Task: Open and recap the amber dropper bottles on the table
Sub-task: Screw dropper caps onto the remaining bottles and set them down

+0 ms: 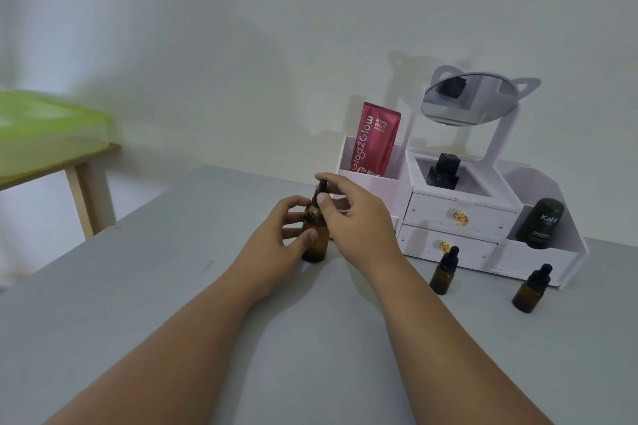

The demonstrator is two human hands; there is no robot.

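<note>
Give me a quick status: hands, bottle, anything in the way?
Left hand grips amber bottle upright. Right hand pinches its dropper cap. Two capped bottles stand right, clear.

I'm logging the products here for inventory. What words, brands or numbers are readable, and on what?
"Glad2Glow": red pouch in the white organizer.
"RETINOL BRIGHT": same pouch; the line beneath is too small to read.
"10x": bottom of the pouch.
"Kahf": dark bottle; smaller print below is blurred.
Held amber bottle and two standing amber bottles: no text visible.
</note>
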